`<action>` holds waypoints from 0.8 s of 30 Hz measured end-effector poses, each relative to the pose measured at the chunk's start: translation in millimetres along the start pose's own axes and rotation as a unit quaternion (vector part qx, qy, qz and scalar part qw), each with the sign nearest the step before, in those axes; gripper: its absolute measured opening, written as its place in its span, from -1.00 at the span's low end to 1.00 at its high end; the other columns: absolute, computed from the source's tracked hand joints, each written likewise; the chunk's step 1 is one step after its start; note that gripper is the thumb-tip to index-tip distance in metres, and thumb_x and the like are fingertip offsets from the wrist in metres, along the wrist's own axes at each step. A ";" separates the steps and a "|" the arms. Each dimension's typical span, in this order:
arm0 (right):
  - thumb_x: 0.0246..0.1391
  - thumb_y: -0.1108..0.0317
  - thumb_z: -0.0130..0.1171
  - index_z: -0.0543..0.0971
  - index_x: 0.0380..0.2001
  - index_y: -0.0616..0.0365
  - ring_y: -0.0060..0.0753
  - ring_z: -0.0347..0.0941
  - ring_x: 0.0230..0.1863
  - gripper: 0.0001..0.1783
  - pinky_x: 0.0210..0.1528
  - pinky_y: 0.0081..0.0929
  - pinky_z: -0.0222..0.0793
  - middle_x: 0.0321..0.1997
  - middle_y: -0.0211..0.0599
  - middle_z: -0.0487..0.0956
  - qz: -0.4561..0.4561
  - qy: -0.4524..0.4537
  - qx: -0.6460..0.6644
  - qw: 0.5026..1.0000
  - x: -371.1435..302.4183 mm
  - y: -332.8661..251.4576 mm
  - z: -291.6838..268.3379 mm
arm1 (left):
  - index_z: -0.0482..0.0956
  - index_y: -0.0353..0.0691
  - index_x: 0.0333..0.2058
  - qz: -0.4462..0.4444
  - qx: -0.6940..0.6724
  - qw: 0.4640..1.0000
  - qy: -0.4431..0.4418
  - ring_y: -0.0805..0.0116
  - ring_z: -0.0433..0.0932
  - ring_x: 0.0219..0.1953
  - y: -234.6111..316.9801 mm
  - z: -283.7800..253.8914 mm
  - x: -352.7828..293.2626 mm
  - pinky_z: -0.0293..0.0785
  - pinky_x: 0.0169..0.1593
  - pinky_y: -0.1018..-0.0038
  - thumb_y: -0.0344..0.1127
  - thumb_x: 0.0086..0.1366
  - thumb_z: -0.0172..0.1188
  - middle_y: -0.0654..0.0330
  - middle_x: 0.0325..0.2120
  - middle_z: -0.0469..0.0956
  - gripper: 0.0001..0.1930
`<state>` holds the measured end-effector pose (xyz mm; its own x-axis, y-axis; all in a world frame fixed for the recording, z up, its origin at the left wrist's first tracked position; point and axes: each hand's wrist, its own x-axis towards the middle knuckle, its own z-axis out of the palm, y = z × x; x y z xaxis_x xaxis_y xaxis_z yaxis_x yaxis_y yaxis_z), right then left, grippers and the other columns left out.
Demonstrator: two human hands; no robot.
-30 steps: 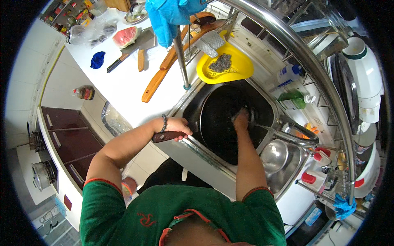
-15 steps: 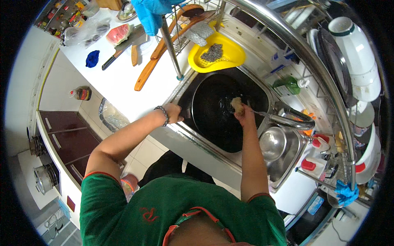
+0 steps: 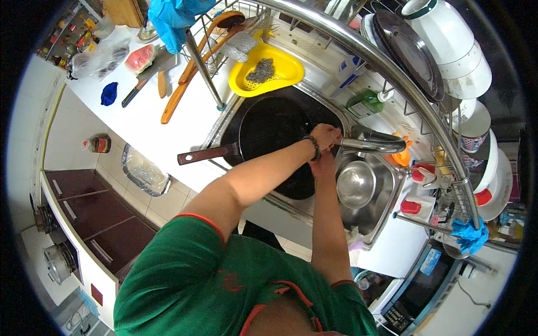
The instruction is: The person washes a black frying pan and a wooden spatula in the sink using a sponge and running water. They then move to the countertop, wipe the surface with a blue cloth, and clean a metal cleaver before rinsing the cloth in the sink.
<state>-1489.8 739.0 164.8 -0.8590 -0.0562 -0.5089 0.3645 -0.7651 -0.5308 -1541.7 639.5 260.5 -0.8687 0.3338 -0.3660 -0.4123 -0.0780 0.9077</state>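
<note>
Head view: a black pan [image 3: 274, 140] is lying in the sink [image 3: 386, 207], its brown handle [image 3: 204, 154] sticking out over the white bench [image 3: 140, 129]; the left hand [image 3: 325, 134] is reaching across the pan and meeting the steel tap [image 3: 372, 143] at its inner end; the fingers are curling onto the tap, though whether they are gripping it firmly cannot be told; the right hand [image 3: 322, 165] is sitting just below the left, touching it, and is largely hidden, so its grip and whatever it may be carrying cannot be told; both hands are together, not apart. A steel bowl [image 3: 356, 185] is resting in the sink just right of the hands, under the spout; a yellow strainer [image 3: 269, 73] with a wire scourer [image 3: 262, 70] is lying on the bench behind the pan; a green soap bottle [image 3: 364, 103] is standing near the sink's far rim; a knife [image 3: 140, 84] and a watermelon slice [image 3: 140, 56] are lying well apart, at the bench's far left; plates [image 3: 409, 50] are standing in the rack above.

Judging from this pose, the step in hand is working the tap over the pan; to do it well, keep the pan flat in the sink, keep the spout over the pan rather than the bowl, and keep the handle clear of the bench edge so the pan is not tipping.
</note>
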 end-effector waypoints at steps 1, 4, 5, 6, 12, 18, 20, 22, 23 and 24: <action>0.29 0.22 -0.28 0.34 0.05 0.08 -0.24 0.36 0.05 -0.64 0.03 -0.25 0.38 0.04 -0.25 0.42 -0.007 -0.004 0.016 1.000 -8.0 2.3 8.4 | 0.58 -0.31 -0.46 -0.047 -0.052 0.997 0.019 0.45 0.45 -0.60 -0.2 6.5 8.5 0.36 -0.51 0.48 -0.12 0.24 0.08 0.18 -0.64 0.51 -0.67; 0.31 0.18 -0.34 0.30 0.09 0.07 -0.24 0.31 0.10 -0.61 0.08 -0.19 0.33 0.09 -0.27 0.38 -0.004 0.000 0.037 0.999 -4.1 1.6 -11.8 | 0.57 -0.33 -0.50 -0.069 0.040 0.997 0.023 0.50 0.42 -0.60 14.6 24.3 -4.4 0.36 -0.51 0.50 -0.08 0.29 0.02 0.21 -0.64 0.49 -0.60; 0.29 0.19 -0.29 0.31 0.08 0.08 -0.26 0.33 0.06 -0.62 0.03 -0.22 0.35 0.07 -0.28 0.39 -0.006 0.030 0.033 0.999 -6.9 1.3 -3.1 | 0.57 -0.33 -0.49 -0.054 0.108 0.992 0.025 0.50 0.42 -0.59 21.0 24.9 -15.4 0.37 -0.50 0.51 -0.06 0.31 0.01 0.20 -0.63 0.50 -0.59; 0.27 0.19 -0.24 0.32 0.07 0.09 -0.27 0.35 0.03 -0.63 -0.01 -0.24 0.37 0.05 -0.29 0.39 -0.008 0.055 0.028 0.998 -8.0 1.9 6.4 | 0.56 -0.35 -0.46 0.033 0.113 0.992 0.045 0.39 0.48 -0.56 9.6 21.5 -16.4 0.41 -0.44 0.45 -0.13 0.30 0.02 0.11 -0.60 0.53 -0.63; 0.10 0.29 0.12 0.35 0.03 0.17 -0.30 0.43 -0.13 -0.56 -0.19 -0.36 0.42 -0.07 -0.27 0.45 -0.014 0.087 -0.100 0.991 10.7 -13.6 30.9 | 0.52 -0.23 -0.18 0.239 0.425 0.873 -0.013 0.04 0.50 -0.19 -20.4 -88.2 -44.6 0.43 -0.13 0.28 -0.37 0.17 0.09 0.01 -0.26 0.52 -0.78; 0.06 0.34 0.16 0.39 -0.01 0.23 -0.32 0.43 -0.19 -0.57 -0.19 -0.42 0.38 -0.15 -0.23 0.47 -0.066 0.139 -0.258 0.954 -20.0 -13.6 82.6 | 0.47 -0.28 -0.14 0.037 0.660 0.750 0.018 -0.04 0.48 -0.13 -16.9 -198.2 -128.4 0.43 -0.05 0.24 -0.21 0.13 0.19 -0.08 -0.19 0.46 -0.64; 0.06 0.34 0.16 0.39 -0.01 0.23 -0.35 0.42 -0.20 -0.58 -0.18 -0.44 0.37 -0.15 -0.23 0.47 -0.080 0.139 -0.306 0.938 -23.7 -10.2 81.4 | 0.45 -0.32 -0.13 -0.035 0.725 0.687 -0.013 -0.06 0.44 -0.06 -20.7 -205.3 -148.2 0.43 -0.04 0.23 -0.09 0.12 0.21 -0.12 -0.11 0.41 -0.55; 0.05 0.34 0.17 0.36 0.02 0.22 -0.36 0.41 -0.13 -0.54 -0.11 -0.43 0.36 -0.10 -0.25 0.46 -0.032 0.078 -0.414 0.906 -30.1 -14.4 88.9 | 0.41 -0.33 -0.10 -0.057 0.731 0.679 -0.029 -0.05 0.41 -0.01 -32.3 -210.2 -155.4 0.45 -0.03 0.22 -0.07 0.09 0.25 -0.11 -0.04 0.36 -0.49; 0.04 0.34 0.17 0.35 0.04 0.22 -0.36 0.41 -0.10 -0.51 -0.07 -0.42 0.35 -0.08 -0.26 0.45 -0.008 0.049 -0.464 0.884 -38.0 -19.8 99.4 | 0.40 -0.34 -0.08 -0.070 0.723 0.687 -0.025 -0.06 0.43 -0.03 -32.3 -207.8 -156.5 0.45 -0.04 0.22 -0.07 0.08 0.26 -0.12 -0.01 0.34 -0.46; 0.04 0.35 0.17 0.36 0.02 0.23 -0.37 0.41 -0.13 -0.53 -0.09 -0.44 0.35 -0.11 -0.26 0.46 -0.023 0.007 -0.473 0.881 -44.3 -24.1 111.0 | 0.43 -0.35 -0.11 -0.078 0.732 0.675 -0.039 -0.02 0.43 -0.02 -30.9 -206.9 -156.1 0.44 -0.02 0.26 -0.06 0.06 0.26 -0.10 -0.05 0.39 -0.47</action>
<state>-1500.4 688.8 275.4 -0.8783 -0.0268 -0.4773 0.4719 0.1114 -0.8746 -1450.2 395.5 247.1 -0.8055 0.2840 -0.5201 0.2666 0.9575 0.1098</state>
